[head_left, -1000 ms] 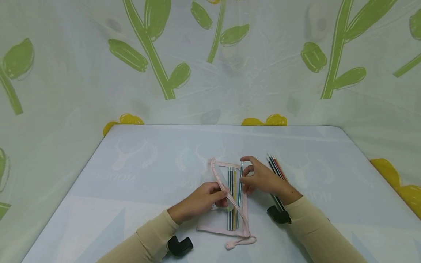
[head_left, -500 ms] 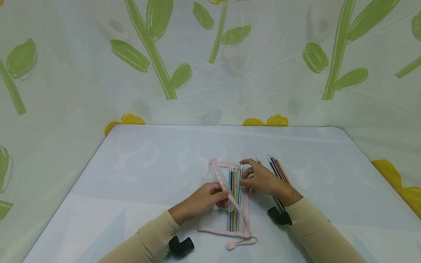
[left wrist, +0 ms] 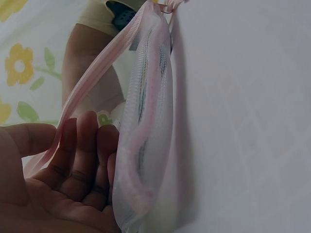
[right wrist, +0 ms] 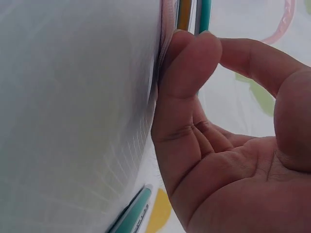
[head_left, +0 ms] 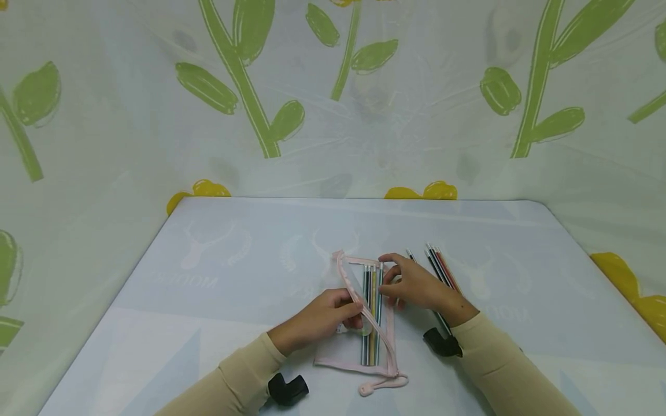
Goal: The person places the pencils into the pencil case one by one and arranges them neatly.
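Note:
A see-through mesh pencil pouch with pink trim [head_left: 348,368] lies in front of me, its pink zipper edge [left wrist: 97,68] lifted. My left hand [head_left: 322,318] pinches that edge between thumb and fingers, holding the mouth apart. Several pencils [head_left: 372,346], dark, yellow and green-blue, lie side by side inside the pouch. At the pouch's right side my right hand [head_left: 416,283] holds a teal pencil [right wrist: 205,17] between thumb and fingers, the index finger at its far end. Most of this pencil is inside the pouch, alongside the others.
Several loose pencils [head_left: 442,266], black and red, lie right of the pouch, partly hidden under the right wrist. Another teal pencil [right wrist: 133,213] shows below the right hand. A pink pull strap [head_left: 382,384] hangs at the pouch's near corner on the white table [head_left: 234,346].
The teal pencil in my right hand has slid slightly toward me, lower in the pouch, beside the other pencils. My left hand keeps its grip on the zipper edge.

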Demonstrator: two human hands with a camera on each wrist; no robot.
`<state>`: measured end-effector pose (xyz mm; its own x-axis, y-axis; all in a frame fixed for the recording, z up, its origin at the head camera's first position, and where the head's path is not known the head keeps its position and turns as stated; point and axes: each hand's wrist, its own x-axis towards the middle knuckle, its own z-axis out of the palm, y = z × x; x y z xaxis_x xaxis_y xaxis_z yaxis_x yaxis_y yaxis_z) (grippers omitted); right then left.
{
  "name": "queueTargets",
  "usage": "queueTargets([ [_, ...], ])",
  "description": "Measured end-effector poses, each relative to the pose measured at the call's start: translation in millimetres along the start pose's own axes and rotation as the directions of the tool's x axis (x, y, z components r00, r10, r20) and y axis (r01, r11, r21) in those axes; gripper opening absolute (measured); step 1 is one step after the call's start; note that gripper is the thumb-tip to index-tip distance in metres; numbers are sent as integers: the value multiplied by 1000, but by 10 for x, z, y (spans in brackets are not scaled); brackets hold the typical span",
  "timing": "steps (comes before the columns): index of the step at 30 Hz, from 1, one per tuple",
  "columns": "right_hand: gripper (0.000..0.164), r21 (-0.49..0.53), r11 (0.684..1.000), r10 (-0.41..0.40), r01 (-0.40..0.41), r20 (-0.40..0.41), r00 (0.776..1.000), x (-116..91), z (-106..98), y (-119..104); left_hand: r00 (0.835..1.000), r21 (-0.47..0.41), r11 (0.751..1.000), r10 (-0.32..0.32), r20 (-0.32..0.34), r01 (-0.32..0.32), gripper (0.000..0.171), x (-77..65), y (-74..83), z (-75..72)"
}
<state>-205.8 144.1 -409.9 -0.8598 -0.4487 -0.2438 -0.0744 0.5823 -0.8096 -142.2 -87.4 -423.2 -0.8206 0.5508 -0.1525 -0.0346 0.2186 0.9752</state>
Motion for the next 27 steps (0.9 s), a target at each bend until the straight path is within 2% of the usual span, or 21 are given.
queueTargets([
  [14, 67, -72, 996, 46, -47, -12, 999, 39, 60, -33, 1000, 5, 1000, -11, -5, 11, 31, -1, 3, 17],
  [27, 68, -99, 994, 35, -34, 7, 999, 58, 78, -64, 1000, 17, 1000, -6, 1, 6, 31, -11, 29, 8],
])
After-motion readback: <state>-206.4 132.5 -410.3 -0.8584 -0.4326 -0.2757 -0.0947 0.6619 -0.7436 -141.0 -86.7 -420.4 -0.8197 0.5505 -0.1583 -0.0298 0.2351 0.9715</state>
